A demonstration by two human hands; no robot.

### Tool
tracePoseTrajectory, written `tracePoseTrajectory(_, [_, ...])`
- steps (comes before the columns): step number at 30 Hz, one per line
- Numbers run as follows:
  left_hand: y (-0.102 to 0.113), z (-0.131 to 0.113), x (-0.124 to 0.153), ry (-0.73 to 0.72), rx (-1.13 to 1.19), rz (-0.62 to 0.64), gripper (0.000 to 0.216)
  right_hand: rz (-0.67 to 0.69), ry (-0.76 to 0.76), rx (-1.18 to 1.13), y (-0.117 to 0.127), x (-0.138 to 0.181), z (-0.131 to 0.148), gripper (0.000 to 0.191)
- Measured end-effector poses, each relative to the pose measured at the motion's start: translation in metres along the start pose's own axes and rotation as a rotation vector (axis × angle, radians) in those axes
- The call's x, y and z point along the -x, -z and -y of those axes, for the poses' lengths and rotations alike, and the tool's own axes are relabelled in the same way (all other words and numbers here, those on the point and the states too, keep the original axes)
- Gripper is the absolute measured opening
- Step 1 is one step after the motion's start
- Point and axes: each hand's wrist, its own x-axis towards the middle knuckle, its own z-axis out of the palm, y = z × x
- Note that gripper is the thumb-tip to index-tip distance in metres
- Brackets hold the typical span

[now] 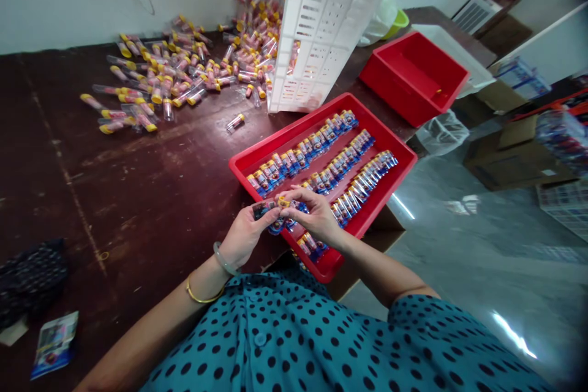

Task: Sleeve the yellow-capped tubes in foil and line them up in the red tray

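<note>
Above the near left corner of a red tray [324, 272], my two hands meet around a small clear tube with a yellow cap [283, 202]. My left hand [250, 229] pinches a blue label or wrapper [275, 226] together with the tube's lower part. Thumb and fingers of my right hand [316, 214] are closed at the yellow cap. The fingers partly hide the tube. In the tray, rows of similar labelled tubes [328, 177] with yellow caps and blue lower parts lie side by side.
Loose capped tubes [179, 73] are heaped at the back of the dark red table [151, 196]. A white perforated crate [316, 43] stands beyond the tray. A red bin [413, 76] is at the right. One packet [55, 343] and dark cloth [32, 282] lie at left.
</note>
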Motion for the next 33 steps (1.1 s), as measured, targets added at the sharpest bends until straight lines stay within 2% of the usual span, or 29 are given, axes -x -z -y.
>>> tracePoseTrajectory(9, [-0.001,0.000,0.000,0.020,-0.008,-0.016,0.032,0.051,-0.011,-0.038,0.000,0.001,0.003,0.017])
tracePoseTrajectory(11, [0.000,-0.001,0.000,0.061,0.037,-0.012,0.034,0.016,-0.034,-0.109,0.015,-0.008,0.002,0.018])
tracePoseTrajectory(13, [0.004,-0.001,0.001,0.112,0.076,0.007,0.035,-0.077,-0.050,-0.119,0.045,-0.023,-0.004,0.023])
tracePoseTrajectory(15, [0.011,-0.002,0.002,0.135,0.076,0.032,0.033,-0.182,-0.068,0.024,0.081,-0.039,-0.017,0.033])
tracePoseTrajectory(17, [0.019,-0.002,0.003,0.131,0.036,0.036,0.031,-0.214,-0.141,0.313,0.114,-0.052,-0.035,0.039])
tracePoseTrajectory(19, [0.029,-0.004,0.005,0.124,-0.015,0.007,0.030,-0.133,-0.232,0.585,0.132,-0.058,-0.052,0.043])
tracePoseTrajectory(21, [0.039,-0.006,0.009,0.116,-0.049,-0.042,0.031,-0.051,-0.259,0.739,0.133,-0.060,-0.063,0.045])
tracePoseTrajectory(24, [0.058,-0.011,0.016,0.084,-0.023,-0.125,0.035,-0.041,-0.178,0.801,0.113,-0.074,-0.064,0.034])
tracePoseTrajectory(26, [0.070,-0.013,0.018,0.072,0.030,-0.183,0.035,-0.022,-0.075,0.781,0.086,-0.100,-0.056,0.025])
tracePoseTrajectory(28, [0.081,-0.016,0.018,0.057,0.070,-0.247,0.036,0.061,0.049,0.720,0.047,-0.139,-0.045,0.024])
tracePoseTrajectory(30, [0.091,-0.021,0.017,0.025,0.090,-0.312,0.037,0.204,0.144,0.718,0.001,-0.186,-0.033,0.024])
tracePoseTrajectory(32, [0.101,-0.026,0.019,-0.020,0.103,-0.371,0.037,0.353,0.173,0.827,-0.043,-0.235,-0.025,0.027])
tracePoseTrajectory(33, [0.106,-0.029,0.022,-0.042,0.113,-0.398,0.037,0.383,0.170,0.857,-0.061,-0.257,-0.024,0.028])
